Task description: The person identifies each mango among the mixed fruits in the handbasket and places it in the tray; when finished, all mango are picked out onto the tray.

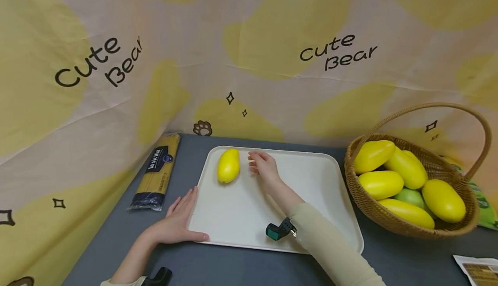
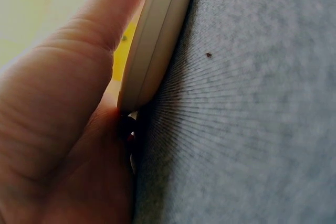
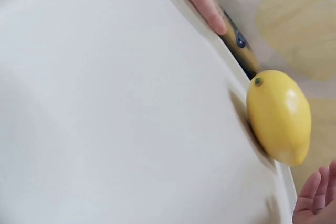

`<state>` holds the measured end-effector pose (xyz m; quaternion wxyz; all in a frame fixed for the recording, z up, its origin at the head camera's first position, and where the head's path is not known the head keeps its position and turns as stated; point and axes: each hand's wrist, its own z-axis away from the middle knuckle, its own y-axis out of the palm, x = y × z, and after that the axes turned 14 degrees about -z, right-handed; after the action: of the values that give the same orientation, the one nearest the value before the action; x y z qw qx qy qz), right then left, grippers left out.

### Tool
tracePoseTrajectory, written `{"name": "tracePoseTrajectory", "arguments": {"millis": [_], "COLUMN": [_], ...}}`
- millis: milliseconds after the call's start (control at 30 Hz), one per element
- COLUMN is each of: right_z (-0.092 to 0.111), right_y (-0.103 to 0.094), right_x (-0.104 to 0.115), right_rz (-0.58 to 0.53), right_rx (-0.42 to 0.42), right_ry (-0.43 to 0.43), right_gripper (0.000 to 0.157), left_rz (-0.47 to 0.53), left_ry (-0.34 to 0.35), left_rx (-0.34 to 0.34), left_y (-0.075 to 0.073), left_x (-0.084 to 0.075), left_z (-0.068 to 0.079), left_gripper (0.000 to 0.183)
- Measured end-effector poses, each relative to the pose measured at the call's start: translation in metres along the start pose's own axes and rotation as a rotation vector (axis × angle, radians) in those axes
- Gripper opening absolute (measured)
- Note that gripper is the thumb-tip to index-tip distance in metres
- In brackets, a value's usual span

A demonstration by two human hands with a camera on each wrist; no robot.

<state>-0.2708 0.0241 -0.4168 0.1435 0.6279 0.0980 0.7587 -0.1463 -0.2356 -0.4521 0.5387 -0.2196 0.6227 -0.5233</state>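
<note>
A yellow mango (image 1: 228, 166) lies near the back left corner of a white tray (image 1: 311, 186). Just to its right, above the tray, is my right hand (image 1: 266, 169), with fingers loosely bent and nothing in them. In the right wrist view the mango (image 3: 280, 118) shows its stem end, and the right fingertips (image 3: 320, 187) appear at the lower right corner, apart from it. My left hand (image 1: 175, 223) rests at the tray's front left corner, fingers straight along the left side and thumb on the front rim. The left wrist view shows that thumb (image 2: 68, 61) against the tray's edge (image 2: 149, 45).
A wicker basket (image 1: 412, 229) with several yellow mangoes and a green fruit stands right of the tray. A spaghetti pack (image 1: 157, 171) lies to the left. A green bag (image 1: 486, 206) is behind the basket, another packet (image 1: 480, 271) at front right. A printed cloth (image 1: 249, 61) hangs behind.
</note>
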Motion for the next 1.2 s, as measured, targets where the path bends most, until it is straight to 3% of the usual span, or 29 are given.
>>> {"name": "tracePoseTrajectory", "arguments": {"millis": [233, 367, 500, 667, 800, 900, 1000, 1100, 1200], "right_z": [0.037, 0.063, 0.087, 0.113, 0.123, 0.122, 0.116, 0.107, 0.096], "right_y": [-0.031, -0.058, -0.090, -0.130, -0.166, -0.195, -0.225, -0.251, -0.273], "right_x": [0.049, 0.074, 0.098, 0.129, 0.159, 0.187, 0.212, 0.231, 0.243], "right_rz": [-0.141, -0.165, -0.137, 0.004, 0.236, 0.553, 0.901, 1.116, 1.228], "right_rx": [0.092, 0.201, 0.294, 0.334, 0.376, 0.378, 0.306, 0.233, 0.212], "right_ry": [0.133, 0.143, 0.141, 0.104, -0.002, -0.142, -0.264, -0.297, -0.277], "right_gripper": [0.033, 0.018, 0.015, 0.012, 0.016, 0.025, 0.032, 0.034, 0.038], "left_rz": [-0.027, -0.030, -0.038, -0.049, -0.041, -0.022, -0.007, -0.007, 0.000], "left_ry": [-0.017, -0.029, -0.028, -0.022, -0.004, 0.022, 0.043, 0.056, 0.062], "left_rx": [0.007, 0.001, -0.007, -0.014, -0.007, 0.007, 0.021, 0.035, 0.063], "left_y": [0.000, -0.001, 0.000, 0.002, 0.002, 0.000, -0.002, -0.003, -0.004], "left_x": [-0.002, -0.004, -0.006, -0.006, -0.004, -0.003, -0.003, -0.004, -0.005], "left_z": [0.000, 0.003, 0.001, -0.001, -0.002, -0.005, -0.008, -0.010, -0.012], "left_gripper": [0.131, 0.132, 0.132, 0.132, 0.133, 0.133, 0.133, 0.133, 0.133]}}
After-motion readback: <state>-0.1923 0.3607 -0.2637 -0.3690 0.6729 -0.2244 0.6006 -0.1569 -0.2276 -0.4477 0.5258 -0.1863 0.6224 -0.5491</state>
